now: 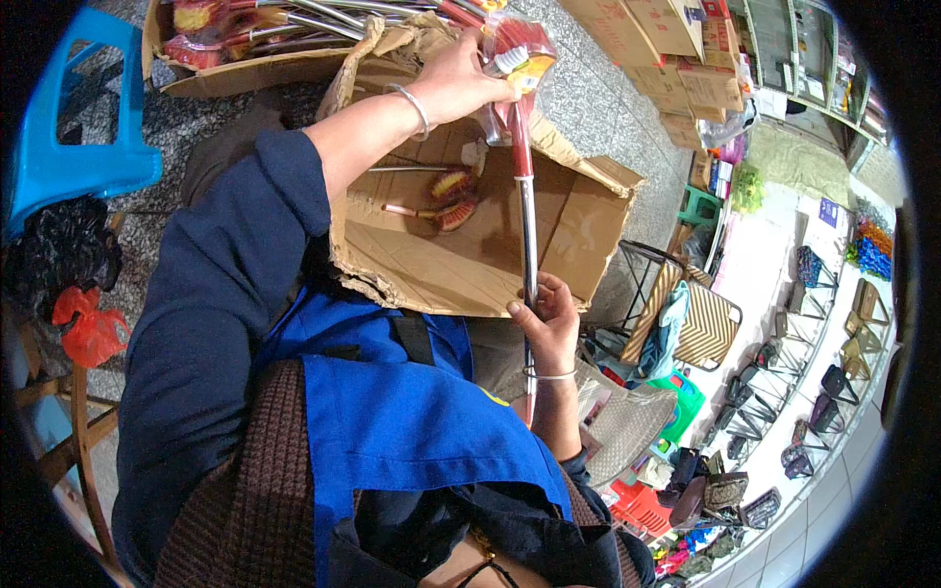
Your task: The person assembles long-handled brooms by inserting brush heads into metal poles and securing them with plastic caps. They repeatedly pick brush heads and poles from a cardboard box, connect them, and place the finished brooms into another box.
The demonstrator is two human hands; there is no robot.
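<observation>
**Brush held at both ends over the open box**

I'm seeing the long-handled brush running nearly straight up-down in the view, over the open cardboard box. The left hand is gripping the far, plastic-wrapped bristle end; the right hand is wrapping its fingers round the metal shaft at the near end. Two more brushes are lying inside the box. The wrap is blurring the head, and the shaft's lower tip is hiding behind the right wrist.

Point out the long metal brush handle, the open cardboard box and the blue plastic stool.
long metal brush handle (527, 220), head view, mid-shaft
open cardboard box (578, 220), head view, right inner wall
blue plastic stool (74, 162), head view, seat edge
</observation>
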